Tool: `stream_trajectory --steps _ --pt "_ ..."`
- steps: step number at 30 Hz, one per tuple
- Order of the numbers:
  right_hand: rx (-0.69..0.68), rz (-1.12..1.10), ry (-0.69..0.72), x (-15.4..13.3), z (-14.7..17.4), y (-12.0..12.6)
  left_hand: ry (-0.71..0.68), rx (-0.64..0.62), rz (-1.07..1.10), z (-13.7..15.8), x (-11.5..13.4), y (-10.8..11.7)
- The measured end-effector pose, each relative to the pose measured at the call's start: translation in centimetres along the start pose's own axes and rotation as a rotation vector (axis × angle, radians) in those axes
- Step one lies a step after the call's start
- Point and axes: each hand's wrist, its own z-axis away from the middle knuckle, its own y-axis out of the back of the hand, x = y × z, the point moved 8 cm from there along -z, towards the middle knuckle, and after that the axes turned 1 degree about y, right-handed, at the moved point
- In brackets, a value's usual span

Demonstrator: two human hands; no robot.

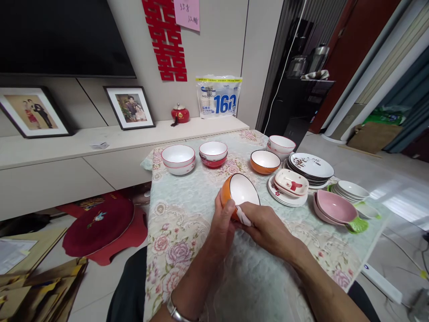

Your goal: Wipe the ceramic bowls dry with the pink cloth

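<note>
An orange bowl (246, 190) with a white inside and dark rim is held tilted above the table. My left hand (223, 217) wraps round its left side, thumb against the outer wall. In my right hand (259, 221) is a folded white tissue or cloth (241, 215), pressed to the bowl's near outside. Beyond them another orange bowl (264, 162) stands upright. Farther left are a red-and-white stack of bowls (213, 154) and a pair of white bowls with pink rims (178, 159).
On the right stand white bowls (282, 144), patterned plates (311, 165), small square dishes (291, 181), pink strawberry-shaped bowls (337, 206) and small pale bowls (353, 189). A floral cloth (181, 250) covers the table. A red stool (100, 228) stands left.
</note>
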Motion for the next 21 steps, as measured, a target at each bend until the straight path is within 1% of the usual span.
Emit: stream_trajectory --steps 2,4,6,8,9,11,14,16,18,21 --pt "0.079 -0.106 -0.045 0.1 0.0 0.3 -0.008 -0.019 -0.009 0.1 0.2 -0.1" --pt "0.076 -0.23 -0.021 -0.4 0.0 0.6 -0.009 0.013 -0.015 0.1 0.5 0.1" --pt "-0.037 -0.369 0.064 -1.5 0.0 0.9 -0.001 0.043 -0.002 0.2 0.7 0.3" --pt "-0.128 -0.495 0.079 -1.8 0.2 1.5 0.031 0.028 0.027 0.2 0.6 0.0" --pt "-0.148 -0.52 0.082 -1.8 0.2 1.9 0.044 0.003 0.038 0.2 0.5 -0.4" --pt "-0.157 -0.493 0.089 -1.3 0.3 2.3 0.054 -0.06 0.036 0.3 0.2 -1.1" --pt "-0.101 -0.353 0.11 -0.4 0.2 2.0 0.116 -0.142 0.006 0.6 -0.8 -1.6" --pt "-0.004 -0.266 0.153 -0.1 0.1 1.9 0.207 -0.197 -0.012 1.0 -1.7 -1.8" --pt "0.125 -0.171 0.241 -0.3 0.1 2.1 0.269 -0.257 -0.026 1.4 -2.2 -1.9" --pt "0.261 0.034 0.356 -1.0 0.4 2.1 0.287 -0.282 -0.063 1.7 -2.0 -1.9"
